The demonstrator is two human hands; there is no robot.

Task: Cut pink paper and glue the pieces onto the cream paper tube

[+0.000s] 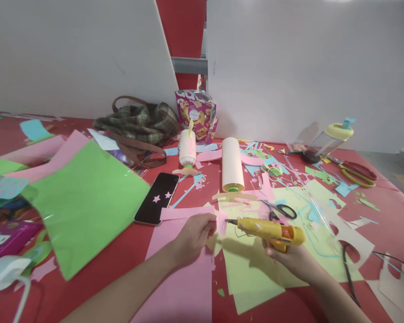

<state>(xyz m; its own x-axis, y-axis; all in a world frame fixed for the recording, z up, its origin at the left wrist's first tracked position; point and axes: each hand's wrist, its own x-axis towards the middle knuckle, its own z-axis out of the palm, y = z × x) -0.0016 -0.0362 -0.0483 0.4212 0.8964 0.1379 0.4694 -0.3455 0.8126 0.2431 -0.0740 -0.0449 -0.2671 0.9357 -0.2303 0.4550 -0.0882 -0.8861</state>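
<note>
My left hand (194, 235) is closed, pinching a small pink paper piece (221, 222) upright at its fingertips. In my right hand (287, 259) is a yellow hot glue gun (265, 229), its dark nozzle pointing left at the pink piece. Whether nozzle and paper touch, I cannot tell. A pink paper strip (185, 213) runs from the phone's edge to behind my left fingers. Beneath my left hand lies a pink sheet (182, 278); pale yellow sheets (252, 278) lie under the glue gun. Black-handled scissors (284, 210) rest just behind the gun.
Two cream paper rolls (233, 161) (187, 146) stand ahead. A phone (157, 197) with pink stars and a green sheet (90, 206) lie left. Farther back are a plaid bag (144, 123) and snack bag (197, 114). Rightward are a clear cylinder (328, 141), pliers (357, 172) and a cable (348, 273).
</note>
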